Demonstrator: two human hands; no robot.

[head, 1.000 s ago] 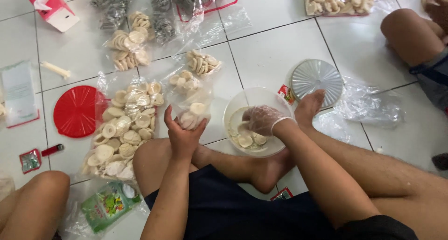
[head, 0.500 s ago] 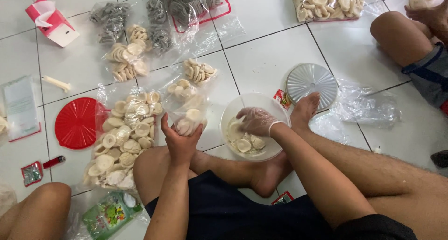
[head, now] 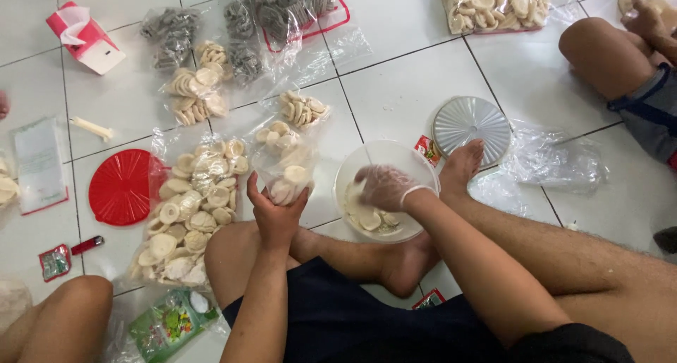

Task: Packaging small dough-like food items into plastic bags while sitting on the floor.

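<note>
- A person sits cross-legged on a white tiled floor (head: pixel 402 88) with grey grout lines, bags of pale crackers spread around the knees.
- Another person's knee (head: pixel 599 49) shows at upper right, the body cut off by the frame; a third knee (head: pixel 67 313) enters at lower left.
- The right hand (head: pixel 384 186), in a thin clear glove, is curled inside the clear plastic bowl (head: pixel 352 169); whether its fingers have closed on a cracker cannot be told.
- The bowl rests on the floor just ahead of the crossed feet, with round white crackers (head: pixel 370 218) in its bottom.
- The left hand (head: pixel 275 215) pinches the lower edge of a small clear bag (head: pixel 285 162), part filled with the same crackers.
- A large open bag of crackers (head: pixel 187 215) lies beside a red round lid (head: pixel 123 186); a clear ribbed lid (head: pixel 471 126) lies by the right foot.
</note>
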